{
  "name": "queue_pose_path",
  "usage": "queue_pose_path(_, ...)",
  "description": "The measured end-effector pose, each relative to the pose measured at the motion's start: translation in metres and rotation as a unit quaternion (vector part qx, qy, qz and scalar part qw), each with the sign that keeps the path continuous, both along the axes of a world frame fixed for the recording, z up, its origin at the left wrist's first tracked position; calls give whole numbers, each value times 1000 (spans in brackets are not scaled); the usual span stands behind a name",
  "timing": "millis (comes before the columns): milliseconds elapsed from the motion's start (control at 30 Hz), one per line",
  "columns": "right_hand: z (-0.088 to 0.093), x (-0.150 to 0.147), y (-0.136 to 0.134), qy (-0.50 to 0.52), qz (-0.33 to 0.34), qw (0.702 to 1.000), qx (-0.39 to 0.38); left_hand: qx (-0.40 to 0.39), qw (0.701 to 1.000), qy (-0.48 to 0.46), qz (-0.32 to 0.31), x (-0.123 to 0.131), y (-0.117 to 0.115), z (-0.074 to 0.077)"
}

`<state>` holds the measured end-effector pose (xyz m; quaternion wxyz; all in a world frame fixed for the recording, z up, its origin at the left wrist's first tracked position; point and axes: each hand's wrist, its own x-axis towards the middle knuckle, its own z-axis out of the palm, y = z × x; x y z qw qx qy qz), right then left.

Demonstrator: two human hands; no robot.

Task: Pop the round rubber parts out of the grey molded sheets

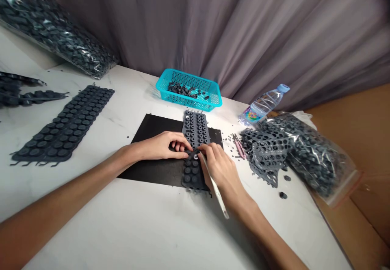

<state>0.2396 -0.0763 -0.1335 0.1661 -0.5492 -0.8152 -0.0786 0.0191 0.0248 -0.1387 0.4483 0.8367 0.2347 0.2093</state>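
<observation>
A dark grey rubber strip (195, 128) lies lengthwise on a black mat (155, 164). Its far half shows rows of open rings, while the near half bears round caps. My left hand (175, 145) has its thumb and fingers closed on the strip's middle, where a fold or small piece is partly hidden. Close beside it, my right hand (219, 166) presses its fingertips at the same spot. A slender white tool (215, 184) is held in the right hand, its rear end sticking out toward me. One pale ring shows between the hands.
Behind the mat stands a turquoise basket (189, 104) with small dark caps. Pink-handled snips (239, 146), perforated sheets (271, 152), a bottle (263, 105) and a bag of parts (319, 160) are at right. To the left lie a capped strip (63, 128) and another bag (55, 30).
</observation>
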Motion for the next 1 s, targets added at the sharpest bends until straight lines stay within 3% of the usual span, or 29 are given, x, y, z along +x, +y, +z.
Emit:
queue_pose_path(100, 9, 4, 1, 68, 0, 996, -55, -2, 1000, -1, -10, 0, 0, 1)
queue_pose_path(233, 37, 15, 0, 131, 72, 970, -192, 5, 1000, 4, -8, -1, -1, 2)
queue_pose_path(333, 49, 26, 1, 191, 66, 956, -213, 12, 1000, 6, -7, -1, -1, 3)
queue_pose_path(733, 37, 33, 10, 203, 125, 948, -211, 49, 999, 7, 22, 4, -7, 2)
queue_pose_path(1000, 38, 32, 9, 203, 136, 944, -222, 55, 996, -42, 48, -5, -3, 15)
